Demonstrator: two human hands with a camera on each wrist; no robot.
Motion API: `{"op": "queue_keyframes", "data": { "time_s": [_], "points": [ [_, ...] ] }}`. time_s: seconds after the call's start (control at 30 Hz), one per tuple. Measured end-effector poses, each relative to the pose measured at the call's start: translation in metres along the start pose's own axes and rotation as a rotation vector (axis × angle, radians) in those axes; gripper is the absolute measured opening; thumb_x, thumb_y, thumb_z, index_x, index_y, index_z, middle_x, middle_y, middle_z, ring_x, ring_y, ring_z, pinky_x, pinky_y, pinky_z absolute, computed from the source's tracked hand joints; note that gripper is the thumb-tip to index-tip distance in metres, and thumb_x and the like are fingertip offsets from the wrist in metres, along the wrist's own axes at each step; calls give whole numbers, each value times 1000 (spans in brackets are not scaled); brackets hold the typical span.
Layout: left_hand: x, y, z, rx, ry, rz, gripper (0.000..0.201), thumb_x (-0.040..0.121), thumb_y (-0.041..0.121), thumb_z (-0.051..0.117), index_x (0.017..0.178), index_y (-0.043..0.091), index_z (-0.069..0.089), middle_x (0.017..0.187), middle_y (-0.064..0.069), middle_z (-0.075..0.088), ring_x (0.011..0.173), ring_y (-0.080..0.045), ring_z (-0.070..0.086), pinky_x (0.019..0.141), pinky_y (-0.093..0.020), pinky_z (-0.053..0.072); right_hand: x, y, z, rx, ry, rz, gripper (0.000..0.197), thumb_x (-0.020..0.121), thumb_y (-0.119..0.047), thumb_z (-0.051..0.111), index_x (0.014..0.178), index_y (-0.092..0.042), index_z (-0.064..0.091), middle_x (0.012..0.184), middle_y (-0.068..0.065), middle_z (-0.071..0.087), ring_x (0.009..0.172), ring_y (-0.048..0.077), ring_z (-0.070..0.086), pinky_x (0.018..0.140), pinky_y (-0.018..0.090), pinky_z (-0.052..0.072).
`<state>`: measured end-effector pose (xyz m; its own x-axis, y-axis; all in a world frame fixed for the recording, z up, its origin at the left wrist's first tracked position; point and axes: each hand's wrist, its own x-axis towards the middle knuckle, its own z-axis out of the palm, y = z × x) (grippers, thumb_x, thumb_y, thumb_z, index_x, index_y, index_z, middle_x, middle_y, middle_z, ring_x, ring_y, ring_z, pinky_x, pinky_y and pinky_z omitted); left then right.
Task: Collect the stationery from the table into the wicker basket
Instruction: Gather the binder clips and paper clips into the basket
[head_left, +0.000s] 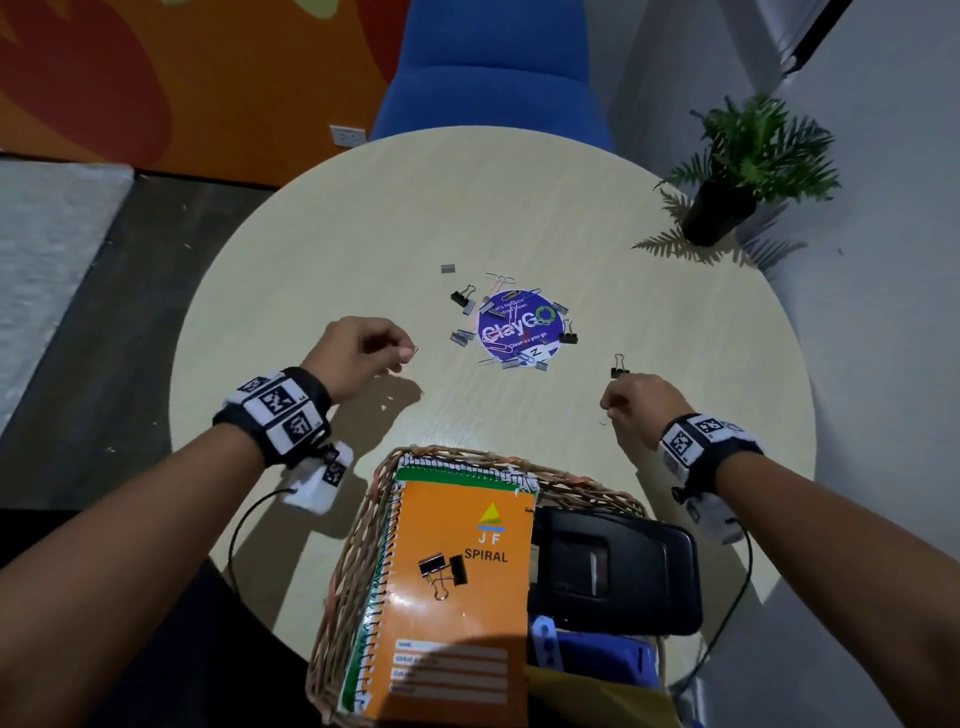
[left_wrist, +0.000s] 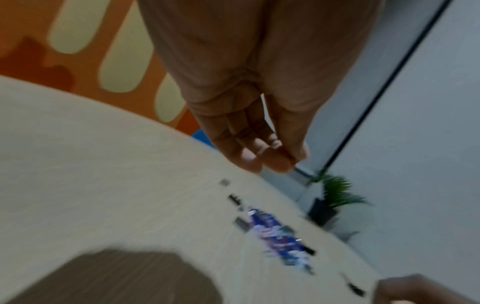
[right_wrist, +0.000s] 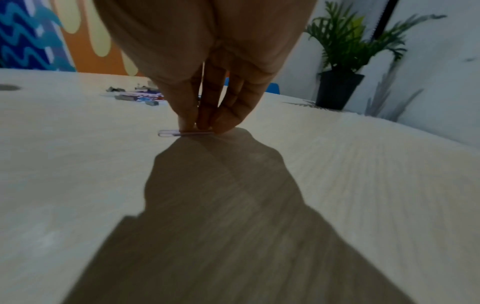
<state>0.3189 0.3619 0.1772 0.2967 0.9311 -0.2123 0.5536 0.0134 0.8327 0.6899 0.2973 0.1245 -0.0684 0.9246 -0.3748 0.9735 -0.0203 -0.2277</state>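
Observation:
My left hand (head_left: 407, 354) hovers over the round table (head_left: 363, 218) and pinches a small paper clip (head_left: 414, 349) between thumb and fingertips (left_wrist: 281, 162). My right hand (head_left: 613, 414) pinches a pale paper clip (right_wrist: 185, 133) low at the table surface, right of centre. The wicker basket (head_left: 358, 525) at the near edge holds an orange spiral notebook (head_left: 457, 613) with two binder clips (head_left: 441, 569) on it, and a black hole punch (head_left: 613, 566). Several binder clips, staple strips and paper clips lie around a purple round sticker (head_left: 519, 325). One black binder clip (head_left: 619, 366) lies just beyond my right hand.
A potted plant (head_left: 727, 202) stands at the table's far right edge. A blue chair (head_left: 493, 67) is behind the table. Cables hang from both wrist bands near the basket. A blue item (head_left: 597, 652) sits in the basket's near right corner.

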Motion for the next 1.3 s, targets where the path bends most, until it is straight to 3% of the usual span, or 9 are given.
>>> {"op": "queue_keyframes", "data": {
  "time_s": [0.13, 0.33, 0.53, 0.7, 0.9, 1.0, 1.07, 1.2, 1.3],
  "points": [
    [-50, 31, 1, 73, -236, 120, 7, 83, 13, 69, 87, 13, 75, 81, -4, 75, 72, -9, 69, 73, -15, 54, -6, 8, 4, 139, 32, 5, 18, 80, -6, 67, 97, -10, 70, 101, 10, 69, 94, 28, 64, 87, 39, 51],
    [-109, 22, 22, 331, -606, 202, 18, 90, 22, 62, 103, 20, 75, 101, 12, 75, 86, 11, 63, 79, -3, 44, -6, 14, 8, 153, -13, 106, 18, 76, -7, 70, 80, -24, 65, 76, -1, 65, 82, 26, 65, 78, 36, 53],
    [-97, 11, 10, 424, -348, 181, 23, 92, 23, 57, 112, 23, 70, 110, 8, 73, 97, -6, 67, 88, -27, 53, -8, 2, -1, 108, -54, 70, 19, 80, -7, 64, 76, -25, 58, 84, 4, 67, 84, 26, 63, 73, 29, 45],
    [-47, 17, -5, 649, -234, 193, 26, 91, 31, 58, 113, 21, 67, 110, 4, 72, 93, -11, 67, 84, -32, 54, -38, -65, -52, 210, -80, -272, 10, 81, -9, 67, 82, -19, 68, 80, -3, 65, 75, 16, 62, 74, 31, 53],
    [33, 19, 25, 787, -223, 231, 26, 90, 25, 60, 113, 16, 66, 120, -5, 63, 105, -21, 61, 87, -32, 47, -86, -149, -76, 291, -346, -589, 14, 84, -17, 67, 98, -15, 71, 93, -1, 72, 80, 7, 65, 77, 22, 53],
    [59, 16, 49, 799, -233, 237, 29, 88, 22, 62, 114, 12, 67, 124, -10, 57, 107, -28, 59, 88, -35, 48, -81, -140, -76, 492, -357, -466, 19, 84, -11, 66, 104, -12, 69, 95, 4, 74, 86, 10, 69, 82, 22, 56],
    [70, 9, 59, 751, -187, 204, 29, 88, 24, 62, 113, 11, 68, 121, -11, 58, 105, -30, 60, 87, -33, 47, -64, -112, -77, 562, -236, -315, 19, 83, -10, 69, 102, -10, 70, 94, 5, 72, 88, 14, 69, 82, 23, 55],
    [88, 5, 77, 650, -76, 46, 45, 80, 28, 69, 121, 10, 58, 119, -14, 58, 108, -33, 58, 88, -36, 47, -26, -37, -67, 472, 81, 54, 14, 82, -7, 67, 94, -10, 71, 88, 7, 71, 80, 20, 65, 75, 24, 49],
    [95, 9, 88, 625, -18, -99, 63, 71, 34, 76, 121, 8, 50, 114, -16, 59, 105, -33, 57, 81, -35, 46, -2, -4, -50, 421, 143, 245, 18, 81, -5, 64, 97, -9, 69, 94, 11, 73, 82, 22, 67, 69, 21, 47]
  ]
}}
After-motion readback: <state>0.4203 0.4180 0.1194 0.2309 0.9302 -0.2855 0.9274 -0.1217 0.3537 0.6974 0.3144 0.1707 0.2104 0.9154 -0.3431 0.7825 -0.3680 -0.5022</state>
